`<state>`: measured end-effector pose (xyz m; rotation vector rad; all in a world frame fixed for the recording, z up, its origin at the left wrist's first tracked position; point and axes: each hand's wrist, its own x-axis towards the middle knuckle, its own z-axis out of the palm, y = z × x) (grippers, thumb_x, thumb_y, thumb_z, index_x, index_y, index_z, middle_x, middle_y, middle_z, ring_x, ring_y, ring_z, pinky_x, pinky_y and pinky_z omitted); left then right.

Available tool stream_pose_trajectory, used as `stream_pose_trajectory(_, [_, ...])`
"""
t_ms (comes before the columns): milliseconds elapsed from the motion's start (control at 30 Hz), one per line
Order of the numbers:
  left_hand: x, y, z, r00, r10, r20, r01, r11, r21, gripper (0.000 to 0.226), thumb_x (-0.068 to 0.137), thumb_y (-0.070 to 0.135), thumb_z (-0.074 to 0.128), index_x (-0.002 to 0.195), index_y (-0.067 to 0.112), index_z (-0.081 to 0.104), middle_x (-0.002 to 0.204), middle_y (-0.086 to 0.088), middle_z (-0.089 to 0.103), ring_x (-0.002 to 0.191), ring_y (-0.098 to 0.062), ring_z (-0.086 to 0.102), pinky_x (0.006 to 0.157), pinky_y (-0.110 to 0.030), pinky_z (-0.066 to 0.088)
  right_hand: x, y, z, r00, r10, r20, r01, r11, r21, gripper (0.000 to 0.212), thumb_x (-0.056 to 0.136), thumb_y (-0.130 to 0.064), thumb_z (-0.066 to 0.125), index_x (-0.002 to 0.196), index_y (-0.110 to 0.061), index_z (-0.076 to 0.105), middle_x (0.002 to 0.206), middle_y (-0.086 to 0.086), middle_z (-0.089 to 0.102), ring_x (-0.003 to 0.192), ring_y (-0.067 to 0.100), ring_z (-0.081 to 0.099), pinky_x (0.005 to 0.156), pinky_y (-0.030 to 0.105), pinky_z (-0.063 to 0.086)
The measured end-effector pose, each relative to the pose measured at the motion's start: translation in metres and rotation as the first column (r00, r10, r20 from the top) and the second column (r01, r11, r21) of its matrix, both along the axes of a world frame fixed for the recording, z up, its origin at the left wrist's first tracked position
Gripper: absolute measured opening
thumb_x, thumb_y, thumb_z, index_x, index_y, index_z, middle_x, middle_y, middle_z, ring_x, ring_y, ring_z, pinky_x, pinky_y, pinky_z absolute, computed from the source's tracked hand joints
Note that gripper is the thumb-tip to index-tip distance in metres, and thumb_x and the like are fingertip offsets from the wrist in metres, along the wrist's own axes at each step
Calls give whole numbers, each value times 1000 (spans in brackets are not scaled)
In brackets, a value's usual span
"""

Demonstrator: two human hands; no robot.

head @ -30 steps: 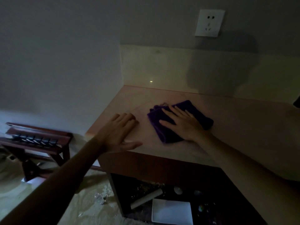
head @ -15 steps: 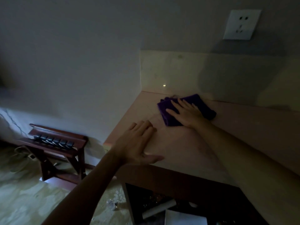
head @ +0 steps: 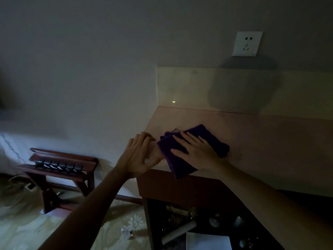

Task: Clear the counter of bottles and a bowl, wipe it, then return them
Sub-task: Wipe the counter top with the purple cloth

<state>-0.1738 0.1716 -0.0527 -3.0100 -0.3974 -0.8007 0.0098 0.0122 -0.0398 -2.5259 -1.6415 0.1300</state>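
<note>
Dark open compartment [head: 198, 224] under pale counter [head: 270, 145]: white sheet, pale roll, small dim items. Right hand [head: 196, 150] flat, fingers spread, on folded purple cloth [head: 214, 141] at counter's front-left corner. Left hand [head: 138, 156] open, beside cloth, grip empty.

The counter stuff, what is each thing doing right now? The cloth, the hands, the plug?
Purple cloth: folded, flat on counter, corner overhanging front edge.
Right hand: open, pressing flat on cloth.
Left hand: open, at counter's left corner.
Wall socket: nothing plugged in.
</note>
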Motion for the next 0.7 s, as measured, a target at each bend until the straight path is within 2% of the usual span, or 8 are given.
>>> stream_pose_trajectory(133, [21,6,4,1000,30,0,-30,999,20,68,89,71,28,122,16,53,122,-1,49,99,-19,49,82,-32,39,33,61,5,1000,-3,-11,3,1000,-6,75,86,-78,12,153,-43,5,164,-12,-2,151,12,1,121,42,0])
stream_pose_trajectory(300, [33,18,-5,999,31,11,-31,999,12,56,92,61,34,124,18,50,123,-2,49,101,-16,49,85,-33,43,86,152,3,1000,-22,-12,22,1000,17,74,86,-76,15,152,-42,9,164,-10,4,151,13,5,121,42,4])
stream_pose_trajectory(433, [33,19,-6,998,53,45,-52,999,-17,62,91,65,30,128,18,48,125,0,47,101,-14,47,87,-32,42,109,205,0,1000,-14,-8,14,1000,18,76,83,-78,11,151,-45,9,164,-11,5,150,13,7,121,42,6])
stream_pose_trajectory(567, [32,17,-4,994,50,98,-45,998,-48,68,87,68,38,129,15,48,126,-1,48,101,-13,48,86,-31,45,98,203,-2,1000,-15,16,15,999,28,72,88,-73,15,152,-42,8,164,-9,5,151,15,7,122,44,6])
stream_pose_trajectory(700, [25,8,-1,939,142,314,-63,966,-249,56,89,60,45,122,16,49,120,2,47,101,-10,48,86,-29,46,42,153,-5,995,95,32,-97,994,56,68,92,-70,15,153,-42,6,164,-9,4,151,13,4,122,42,3])
